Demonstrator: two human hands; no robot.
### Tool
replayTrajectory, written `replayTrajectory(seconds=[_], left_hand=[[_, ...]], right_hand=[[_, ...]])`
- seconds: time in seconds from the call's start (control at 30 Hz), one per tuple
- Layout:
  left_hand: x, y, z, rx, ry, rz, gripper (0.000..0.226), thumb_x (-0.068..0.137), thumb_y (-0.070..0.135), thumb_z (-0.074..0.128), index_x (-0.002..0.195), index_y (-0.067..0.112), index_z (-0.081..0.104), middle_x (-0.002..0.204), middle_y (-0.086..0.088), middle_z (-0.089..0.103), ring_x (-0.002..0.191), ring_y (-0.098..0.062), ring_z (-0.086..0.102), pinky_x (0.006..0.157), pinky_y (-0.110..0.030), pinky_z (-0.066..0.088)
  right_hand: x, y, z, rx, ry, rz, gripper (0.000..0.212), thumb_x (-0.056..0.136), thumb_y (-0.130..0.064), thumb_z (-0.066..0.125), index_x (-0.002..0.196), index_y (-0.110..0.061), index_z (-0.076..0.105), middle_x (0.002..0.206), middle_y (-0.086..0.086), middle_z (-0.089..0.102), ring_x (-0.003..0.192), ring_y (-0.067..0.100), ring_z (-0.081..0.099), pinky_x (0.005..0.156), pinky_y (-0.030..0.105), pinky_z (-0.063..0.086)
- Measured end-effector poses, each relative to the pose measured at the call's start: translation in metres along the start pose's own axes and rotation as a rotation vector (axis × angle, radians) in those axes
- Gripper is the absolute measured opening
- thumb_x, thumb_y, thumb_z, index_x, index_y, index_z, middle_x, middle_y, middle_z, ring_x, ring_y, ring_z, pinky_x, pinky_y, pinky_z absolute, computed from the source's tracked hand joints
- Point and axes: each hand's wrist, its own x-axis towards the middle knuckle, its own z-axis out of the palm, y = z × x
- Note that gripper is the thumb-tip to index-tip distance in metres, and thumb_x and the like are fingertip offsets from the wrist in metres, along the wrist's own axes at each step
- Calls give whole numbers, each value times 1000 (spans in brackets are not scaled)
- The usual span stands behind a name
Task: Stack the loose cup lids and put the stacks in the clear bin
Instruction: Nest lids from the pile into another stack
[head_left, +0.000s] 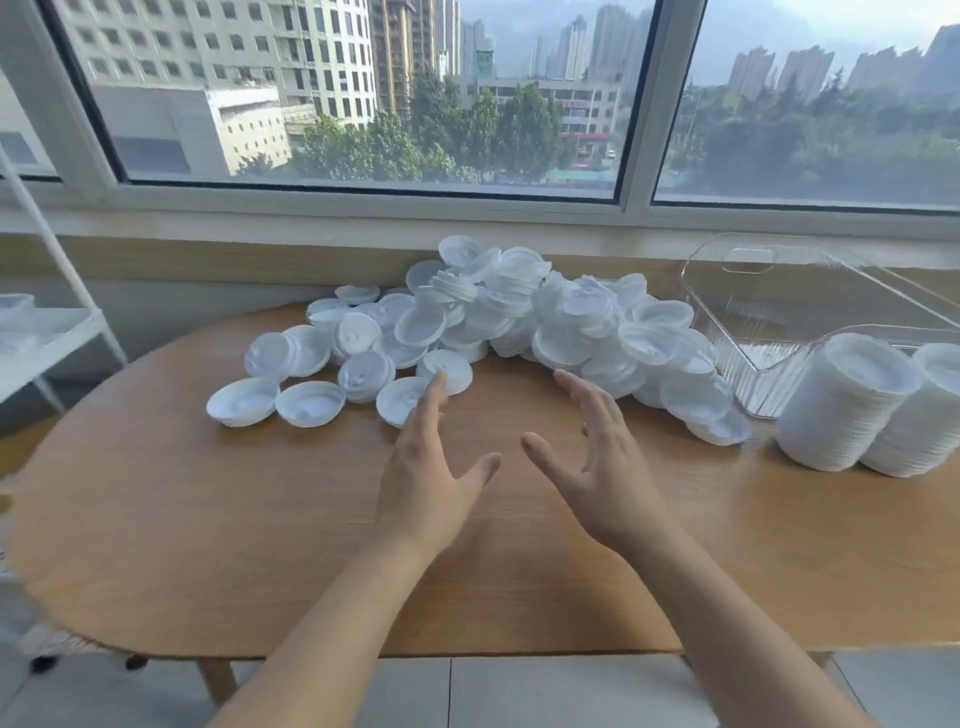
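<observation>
A big heap of loose white cup lids (498, 317) lies across the back of the wooden table (208, 519), spreading left into single lids (242, 401). At the far right stands the clear bin (810, 312), with nothing visible inside it. Two tall stacks of lids (841, 405) stand on the table in front of the bin. My left hand (431, 467) is stretched out with straight fingers, its fingertips over a lid at the heap's front edge. My right hand (592, 457) is spread open beside it, palm facing left, just short of the heap. Neither hand holds anything.
A window sill and wall run right behind the heap. A white metal shelf (47, 332) with more lids stands left of the table. The table's rounded front edge is near my forearms, with tiled floor below.
</observation>
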Motion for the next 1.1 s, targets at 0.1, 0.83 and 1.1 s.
replayTrajectory(seconds=[0.1,0.83,1.1], left_hand=[[8,-20,-21,14,44,-34,106,83,39,87,164,35,19,155,7,49,138,-6,49,111,-35,47],[54,-84,-40,48,60,-112,88,84,43,85,156,34,36,124,19,62,125,-6,58,108,-30,46],[49,-87,-38,-56,32,-45,85,78,36,91,149,35,45,122,21,63,116,6,61,100,-13,49]], right_hand=[[13,-7,32,31,-33,-19,73,93,-53,69,156,-37,37,153,-19,39,143,-4,35,117,25,35],[72,11,116,-57,-216,-46,30,95,-31,74,125,-36,72,139,-12,53,126,3,53,105,20,40],[66,12,111,-43,-137,-61,9,93,-28,78,100,-30,81,108,-14,64,92,4,64,87,23,49]])
